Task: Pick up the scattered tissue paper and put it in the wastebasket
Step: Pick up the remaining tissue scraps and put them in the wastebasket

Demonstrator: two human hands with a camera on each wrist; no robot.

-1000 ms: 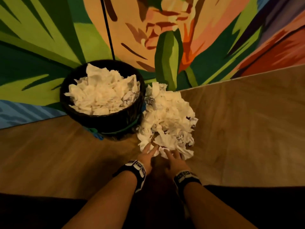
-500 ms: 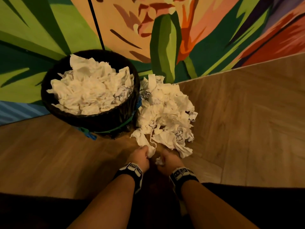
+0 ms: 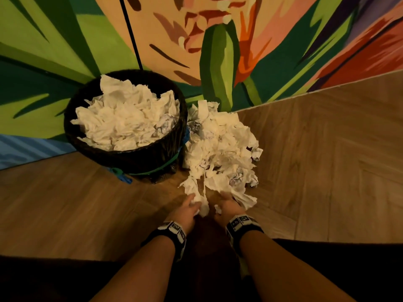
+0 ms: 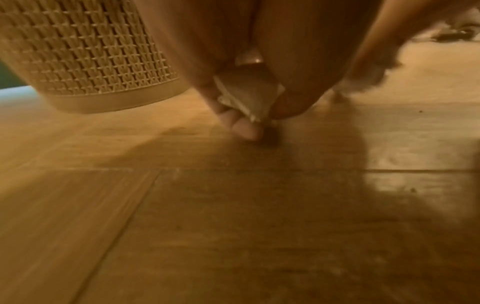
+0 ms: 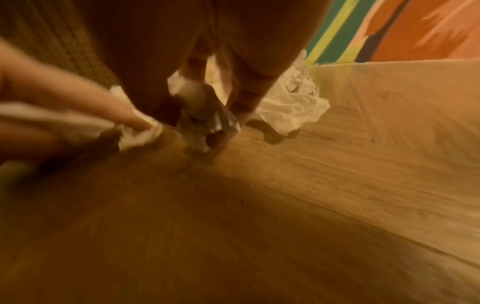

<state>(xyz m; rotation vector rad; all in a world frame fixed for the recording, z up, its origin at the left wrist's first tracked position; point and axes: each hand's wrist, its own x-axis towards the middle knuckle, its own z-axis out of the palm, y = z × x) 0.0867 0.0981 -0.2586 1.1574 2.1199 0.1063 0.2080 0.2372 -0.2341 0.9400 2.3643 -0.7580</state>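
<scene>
A pile of crumpled white tissue paper [image 3: 220, 149] lies on the wooden floor, right of a dark woven wastebasket [image 3: 139, 159] heaped with tissue. Both hands are at the pile's near edge. My left hand [image 3: 188, 209] grips a wad of tissue [image 3: 201, 203] with curled fingers; the left wrist view shows a folded piece [image 4: 246, 96] pinched between the fingers. My right hand [image 3: 226, 207] is curled round another wad [image 5: 205, 115], with a scrap [image 3: 217, 209] showing at the palm. The basket's wall [image 4: 85, 53] stands just left of the left hand.
A painted wall [image 3: 218, 51] of green, orange and red rises right behind the basket and pile. A green band with a blue knot [image 3: 123, 174] circles the basket's base. Wooden floor [image 3: 327, 160] stretches to the right and left. My dark-clothed legs [image 3: 43, 280] fill the bottom.
Both hands went from straight fingers reaching into the pile's edge to curled fingers round tissue, drawing back slightly toward me. The head view has tilted.
</scene>
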